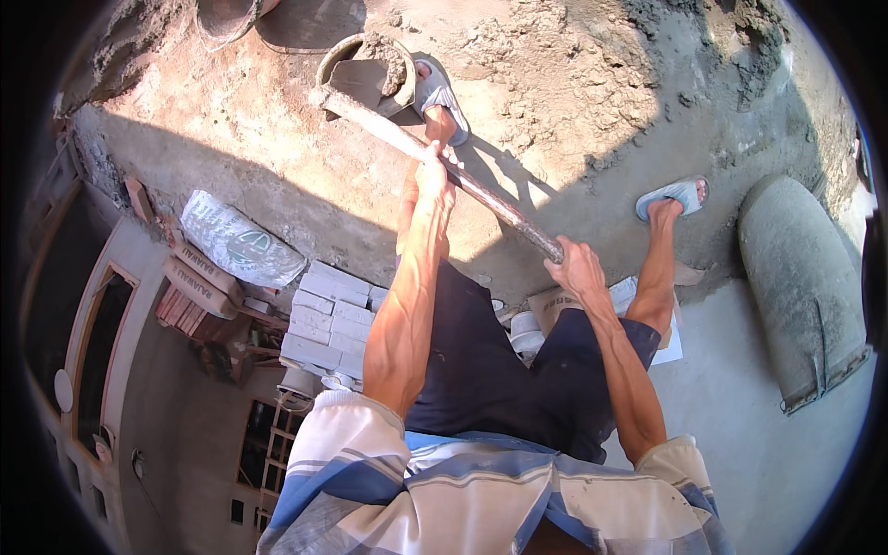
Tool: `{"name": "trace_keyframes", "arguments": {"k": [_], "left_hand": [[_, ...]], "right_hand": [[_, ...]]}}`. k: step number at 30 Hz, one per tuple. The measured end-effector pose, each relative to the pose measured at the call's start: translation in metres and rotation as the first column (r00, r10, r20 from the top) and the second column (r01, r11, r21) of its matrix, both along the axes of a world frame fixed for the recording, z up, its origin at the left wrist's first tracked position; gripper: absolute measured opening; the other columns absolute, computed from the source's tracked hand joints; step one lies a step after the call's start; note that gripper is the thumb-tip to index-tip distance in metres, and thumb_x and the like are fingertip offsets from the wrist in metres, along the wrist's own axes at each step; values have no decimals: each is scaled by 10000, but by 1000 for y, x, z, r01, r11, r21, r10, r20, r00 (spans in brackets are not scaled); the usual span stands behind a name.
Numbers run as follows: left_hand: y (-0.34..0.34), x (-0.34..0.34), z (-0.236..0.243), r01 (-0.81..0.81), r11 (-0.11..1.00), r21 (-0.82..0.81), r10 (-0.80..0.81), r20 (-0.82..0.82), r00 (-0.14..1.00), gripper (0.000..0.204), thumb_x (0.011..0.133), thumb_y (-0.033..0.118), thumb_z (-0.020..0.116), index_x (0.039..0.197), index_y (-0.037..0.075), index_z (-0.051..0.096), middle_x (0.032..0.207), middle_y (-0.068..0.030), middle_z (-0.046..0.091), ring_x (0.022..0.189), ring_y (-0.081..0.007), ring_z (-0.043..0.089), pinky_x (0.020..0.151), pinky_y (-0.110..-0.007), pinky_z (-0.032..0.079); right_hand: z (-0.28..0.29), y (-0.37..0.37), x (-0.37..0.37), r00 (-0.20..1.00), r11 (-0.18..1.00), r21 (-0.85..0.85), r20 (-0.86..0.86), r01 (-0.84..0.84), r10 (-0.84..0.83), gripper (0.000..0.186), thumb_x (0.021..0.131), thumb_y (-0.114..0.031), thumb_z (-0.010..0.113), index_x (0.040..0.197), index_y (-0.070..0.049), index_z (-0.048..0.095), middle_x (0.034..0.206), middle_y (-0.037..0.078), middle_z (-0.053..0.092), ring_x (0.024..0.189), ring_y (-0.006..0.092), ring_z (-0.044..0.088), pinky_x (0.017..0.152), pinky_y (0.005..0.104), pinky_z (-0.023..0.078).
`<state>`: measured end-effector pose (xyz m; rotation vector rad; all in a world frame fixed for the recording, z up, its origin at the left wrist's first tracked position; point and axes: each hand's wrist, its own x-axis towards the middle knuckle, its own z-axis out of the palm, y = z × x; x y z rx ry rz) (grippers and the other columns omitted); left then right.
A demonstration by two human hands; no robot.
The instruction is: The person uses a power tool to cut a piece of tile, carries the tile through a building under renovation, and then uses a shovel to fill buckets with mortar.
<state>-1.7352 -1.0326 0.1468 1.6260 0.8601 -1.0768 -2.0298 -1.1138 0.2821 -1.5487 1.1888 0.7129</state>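
Both my hands grip the long wooden handle of a hoe (375,122), which slants from the lower right to the upper left. My left hand (435,176) is closed around the middle of the handle. Near the handle's lower end, my right hand (578,270) is wrapped around it. The hoe's grey blade lies over the mouth of a round bucket (403,57), with wet grey mortar (377,51) beside it. How much the bucket holds is partly hidden by the blade. My sandalled left foot (437,97) stands right beside the bucket.
Another bucket (227,20) and a dark, shallow container lie at the top. Rough mortar (573,74) spreads over the ground ahead. A large grey trough-shaped container (800,277) is at right. Stacked pale blocks (328,319) and a white sack (240,242) sit at left.
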Motion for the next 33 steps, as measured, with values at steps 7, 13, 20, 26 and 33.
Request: {"name": "trace_keyframes", "arguments": {"k": [7, 13, 20, 26, 33], "left_hand": [[-48, -19, 60, 42, 998, -44, -35, 150, 988, 192, 1098, 273, 567, 1004, 123, 491, 781, 16, 477, 679, -140, 509, 673, -353, 503], [-195, -13, 50, 438, 889, -132, -339, 453, 824, 232, 1080, 253, 630, 955, 88, 526, 721, 7, 512, 591, -112, 522, 537, -301, 486], [-231, -104, -84, 670, 738, -79, -662, 100, 742, 223, 1033, 213, 678, 962, 19, 594, 713, -44, 563, 541, -165, 550, 488, -332, 514], [-192, -176, -56, 697, 698, -165, -715, -209, 667, 176, 1052, 166, 637, 1052, -9, 621, 701, -50, 554, 556, -177, 552, 506, -343, 497], [-202, -41, 58, 256, 925, -280, -374, -564, 736, 126, 1127, 111, 518, 1197, 8, 539, 839, 8, 505, 638, -55, 473, 539, -216, 437]], "right_hand": [[-21, 51, -37, 987, 988, 8, 43, 156, -156, 429, 806, -251, 861, 1162, -97, 679, 935, 222, 751, 889, 451, 726, 775, 532, 570], [-18, -22, 7, 895, 899, 82, 91, 431, -437, 397, 868, -234, 789, 1181, -31, 651, 895, 254, 732, 860, 449, 725, 760, 500, 571], [40, -81, -23, 783, 705, 352, -172, 615, -597, 471, 957, -284, 704, 1203, 99, 580, 761, 239, 689, 746, 369, 738, 676, 460, 572], [139, -83, -40, 553, 323, 550, -323, 770, -768, 560, 988, -250, 696, 1327, 109, 433, 768, 151, 649, 625, 223, 695, 562, 379, 551], [242, -109, 81, 409, 101, 828, -163, 552, -898, 734, 1005, -324, 724, 1370, 63, 220, 1042, 226, 604, 958, 256, 647, 859, 407, 558]]}}
